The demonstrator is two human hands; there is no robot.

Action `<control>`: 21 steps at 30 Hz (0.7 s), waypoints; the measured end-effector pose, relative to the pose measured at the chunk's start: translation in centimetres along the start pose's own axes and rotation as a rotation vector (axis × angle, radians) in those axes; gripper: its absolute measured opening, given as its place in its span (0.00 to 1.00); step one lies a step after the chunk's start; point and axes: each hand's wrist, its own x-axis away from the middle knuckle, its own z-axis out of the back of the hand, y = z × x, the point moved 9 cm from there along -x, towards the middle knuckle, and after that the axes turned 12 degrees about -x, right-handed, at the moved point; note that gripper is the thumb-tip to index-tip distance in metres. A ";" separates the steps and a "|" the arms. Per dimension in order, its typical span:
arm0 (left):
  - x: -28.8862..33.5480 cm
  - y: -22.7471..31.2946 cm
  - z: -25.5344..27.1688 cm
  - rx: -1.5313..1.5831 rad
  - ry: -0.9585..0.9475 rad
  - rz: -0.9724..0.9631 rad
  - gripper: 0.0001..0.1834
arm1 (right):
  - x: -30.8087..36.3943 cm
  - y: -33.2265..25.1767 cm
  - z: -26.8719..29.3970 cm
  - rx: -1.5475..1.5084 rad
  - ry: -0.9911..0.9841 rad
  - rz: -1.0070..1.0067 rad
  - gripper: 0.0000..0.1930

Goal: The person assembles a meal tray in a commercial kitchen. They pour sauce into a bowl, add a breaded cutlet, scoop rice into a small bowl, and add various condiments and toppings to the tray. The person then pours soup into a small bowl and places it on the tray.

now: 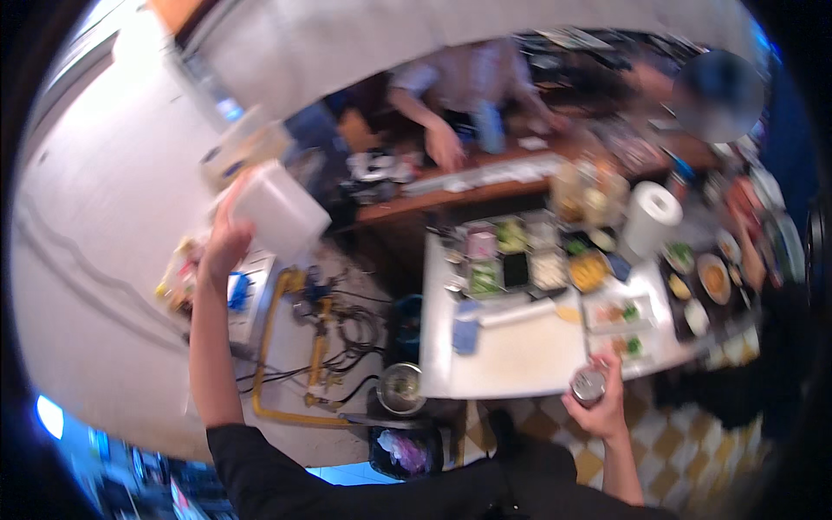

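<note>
Raised at the far left, my left hand (227, 241) is closed on the side of a whitish plastic container (282, 211), blurred by motion. My right hand (604, 409) wraps round a small shaker (588, 386) with a silvery top, held by the table's front edge. Beyond the shaker, two small white trays (617, 312) carry orange and green food. A pale cutting board (520, 360) lies on the white table, left of the right hand. Behind it stand several tubs of cut vegetables (515, 270).
A paper towel roll (654, 212) stands at the table's right, near a dark tray (689, 321) of bowls. Yellow pipes (270, 347) and black hoses run along the left wall. A metal bowl (400, 388) sits above a bin (406, 451). Another person (468, 87) works at the far counter.
</note>
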 end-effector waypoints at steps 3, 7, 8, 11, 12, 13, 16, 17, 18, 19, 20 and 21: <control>4.1 4.6 -18.1 -0.281 -0.181 -0.370 0.53 | 3.5 -0.7 3.3 -0.007 0.007 0.018 0.39; 10.2 7.7 -40.7 -0.378 -0.200 -0.520 0.52 | 8.0 -2.5 10.9 0.046 0.123 -0.066 0.39; 12.0 8.2 -45.7 -0.374 -0.171 -0.553 0.52 | 9.4 -2.2 13.0 0.052 0.165 -0.088 0.39; 16.1 9.8 -58.0 -0.094 -0.322 -0.377 0.50 | 14.2 -1.8 20.1 0.169 0.389 -0.155 0.40; 17.2 10.3 -60.5 -0.037 -0.331 -0.297 0.49 | 15.6 -0.9 22.5 0.196 0.454 -0.162 0.40; 18.5 12.2 -62.8 -0.070 -0.425 -0.373 0.48 | 16.8 -0.5 24.4 0.230 0.480 -0.138 0.41; 20.6 12.3 -69.4 -0.092 -0.719 -0.297 0.51 | 17.7 -1.1 25.9 0.257 0.345 -0.197 0.39; 22.8 12.3 -70.1 -0.171 -0.864 -0.318 0.53 | 18.2 -1.7 24.8 0.246 0.246 -0.211 0.39; 24.0 12.6 -70.8 -0.251 -0.969 -0.354 0.55 | 17.4 -3.8 24.3 0.285 0.084 -0.168 0.37; 25.1 12.9 -71.2 -0.319 -1.013 -0.407 0.55 | 18.0 -5.1 24.2 0.121 0.000 -0.154 0.37; 26.2 12.1 -71.4 -0.459 -1.086 -0.365 0.55 | 18.9 -6.6 24.3 -0.052 -0.075 -0.149 0.36; 26.8 11.3 -71.7 -0.603 -1.151 -0.326 0.54 | 18.9 -9.0 25.6 -0.066 -0.222 -0.221 0.37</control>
